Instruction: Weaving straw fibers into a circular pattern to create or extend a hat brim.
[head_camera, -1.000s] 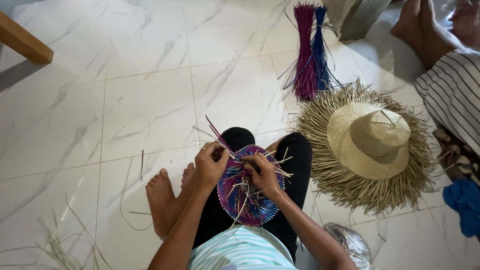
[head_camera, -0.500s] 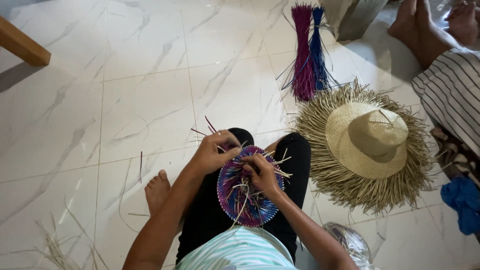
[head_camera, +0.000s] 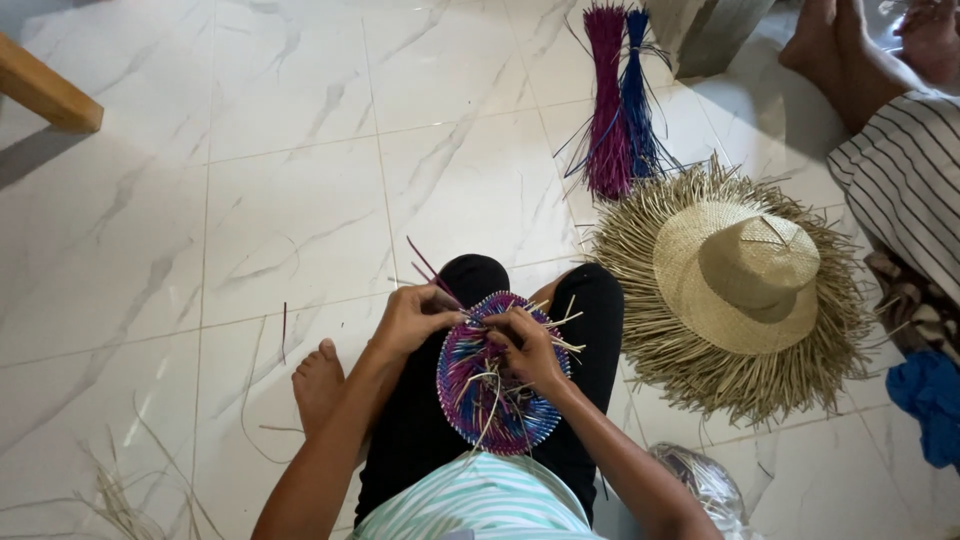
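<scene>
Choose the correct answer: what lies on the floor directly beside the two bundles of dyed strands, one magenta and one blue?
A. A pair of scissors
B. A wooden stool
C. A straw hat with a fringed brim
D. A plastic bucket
C: the straw hat, its brim ending in loose fringe, lies just below the magenta and blue bundles on the tiled floor.

One woven disc (head_camera: 497, 375), one straw hat (head_camera: 737, 282), two dyed bundles — magenta (head_camera: 607, 110), blue (head_camera: 638, 100)

The left hand (head_camera: 412, 318) is now drawn down to the rim of the woven disc (head_camera: 497, 372), closer to the right hand (head_camera: 525, 345).
</scene>
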